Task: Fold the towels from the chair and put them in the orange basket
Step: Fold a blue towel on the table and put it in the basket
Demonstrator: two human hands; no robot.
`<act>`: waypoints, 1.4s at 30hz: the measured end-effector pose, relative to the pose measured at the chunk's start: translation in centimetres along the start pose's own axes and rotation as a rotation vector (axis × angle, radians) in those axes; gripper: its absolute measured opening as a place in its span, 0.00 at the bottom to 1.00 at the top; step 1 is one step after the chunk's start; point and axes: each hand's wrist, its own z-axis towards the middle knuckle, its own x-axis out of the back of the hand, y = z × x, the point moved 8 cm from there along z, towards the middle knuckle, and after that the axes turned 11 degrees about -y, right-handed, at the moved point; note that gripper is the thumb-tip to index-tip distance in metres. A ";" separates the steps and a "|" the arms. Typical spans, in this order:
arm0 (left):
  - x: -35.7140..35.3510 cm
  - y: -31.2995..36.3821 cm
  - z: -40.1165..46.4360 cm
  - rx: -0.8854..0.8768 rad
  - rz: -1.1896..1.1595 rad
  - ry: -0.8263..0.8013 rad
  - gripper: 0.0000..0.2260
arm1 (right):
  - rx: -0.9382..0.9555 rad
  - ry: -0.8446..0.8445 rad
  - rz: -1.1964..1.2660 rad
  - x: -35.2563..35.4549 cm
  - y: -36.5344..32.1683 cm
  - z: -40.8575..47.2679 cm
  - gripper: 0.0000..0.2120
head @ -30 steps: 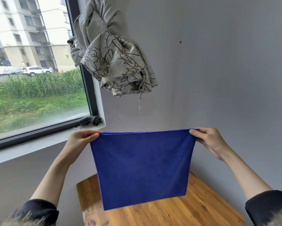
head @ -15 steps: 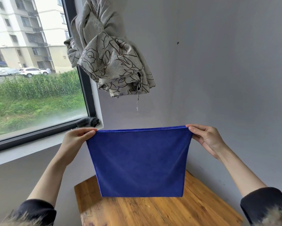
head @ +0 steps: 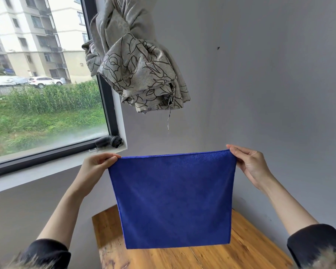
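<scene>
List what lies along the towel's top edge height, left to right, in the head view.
window sill → left hand → blue towel → right hand → grey wall.

both arms raised, left grip [head: 97, 166] pinching, right grip [head: 249, 164] pinching

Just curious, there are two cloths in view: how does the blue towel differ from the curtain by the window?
The blue towel is plain blue; the curtain is grey-beige with a dark flower outline. The towel hangs flat and spread, pinched at its top corners by the left hand and right hand; the curtain is tied in a bunched knot, untouched. Both are fabric hanging above the wooden table.
</scene>
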 end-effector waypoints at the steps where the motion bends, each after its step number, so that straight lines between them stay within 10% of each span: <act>1: 0.0 -0.2 -0.1 0.003 0.006 0.001 0.08 | -0.009 0.000 -0.063 0.1 0.2 0.0 0.22; 11: -1.1 -5.8 0.2 0.222 0.586 -0.092 0.06 | -0.224 -0.016 -0.549 0.4 4.9 0.6 0.07; 30: -2.4 -9.0 -1.7 0.122 0.363 0.157 0.07 | -0.175 0.018 -0.430 0.4 9.9 0.6 0.07; 42: -10.6 -23.7 -18.3 0.629 0.483 -0.540 0.08 | -0.659 -0.087 -0.589 5.0 23.5 -16.9 0.08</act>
